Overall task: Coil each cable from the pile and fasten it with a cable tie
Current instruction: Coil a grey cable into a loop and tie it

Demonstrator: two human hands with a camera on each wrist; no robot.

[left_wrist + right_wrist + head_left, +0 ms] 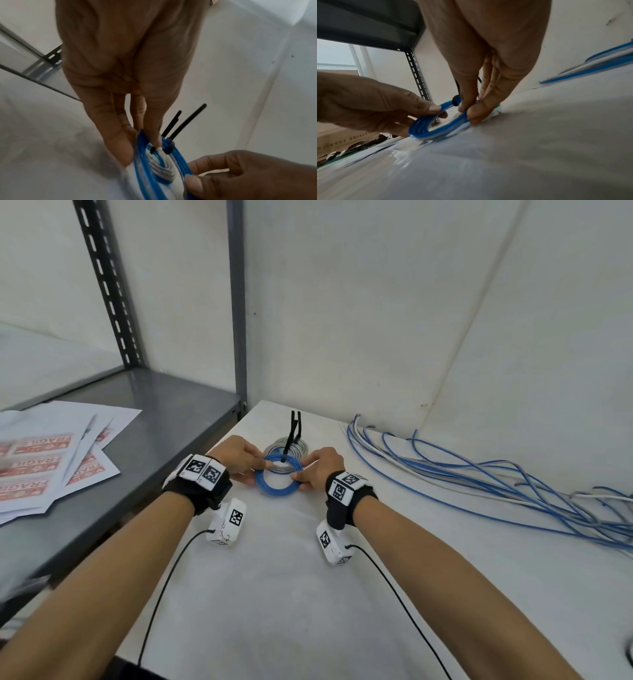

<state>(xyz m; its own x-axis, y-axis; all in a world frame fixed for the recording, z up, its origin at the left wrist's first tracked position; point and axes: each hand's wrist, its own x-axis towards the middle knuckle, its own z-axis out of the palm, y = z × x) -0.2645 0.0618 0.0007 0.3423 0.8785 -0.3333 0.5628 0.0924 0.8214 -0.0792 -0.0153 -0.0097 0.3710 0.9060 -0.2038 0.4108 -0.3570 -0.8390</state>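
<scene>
A blue cable coil [278, 478] lies low on the white table [291, 594], held between both hands. My left hand [263, 465] pinches its left rim and my right hand [301, 479] pinches its right rim. A black cable tie [284, 455] wraps the coil's far side, its tail sticking up. In the left wrist view the tie [169, 147] circles the blue strands [142, 169] beside my fingertips. The right wrist view has my thumb and fingers closed on the coil [423, 128]. Just behind it sits a grey coil [301, 446] with its own black tie.
A pile of loose blue and white cables [479, 481] spreads along the table's right side by the wall. A grey metal shelf [154, 419] at left carries printed sheets [51, 460]. Its upright post [238, 302] stands at the table's far left corner.
</scene>
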